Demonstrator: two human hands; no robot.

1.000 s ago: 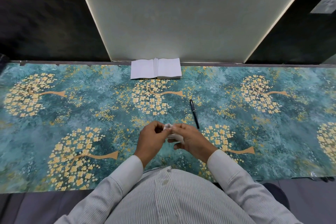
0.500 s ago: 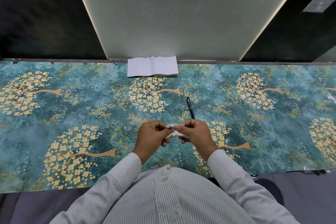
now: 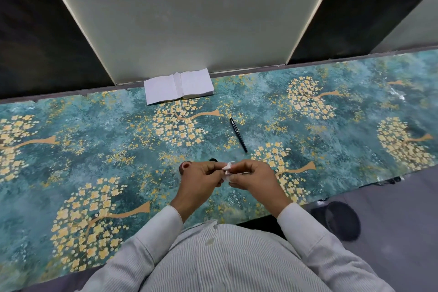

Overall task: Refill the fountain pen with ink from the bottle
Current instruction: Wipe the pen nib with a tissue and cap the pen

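Note:
A black fountain pen (image 3: 238, 135) lies capped on the teal flowered table cover (image 3: 94, 140), just beyond my right hand. My left hand (image 3: 200, 179) and my right hand (image 3: 254, 179) meet over the table's near middle. Both pinch a small crumpled white tissue (image 3: 227, 169) between their fingertips. A dark round thing (image 3: 186, 165), possibly the ink bottle's top, shows behind my left hand's knuckles. A small black piece (image 3: 213, 160) sits just past it. Most of both is hidden.
An open stack of white paper napkins (image 3: 178, 87) rests at the table's far edge against a pale wall panel (image 3: 189, 19). A dark round stool or seat (image 3: 341, 220) is on the floor at the lower right, past the table's near edge.
My hands have stayed together on the tissue, working it between the fingers. The view has tilted, and the dark round thing behind my left hand has come into sight.

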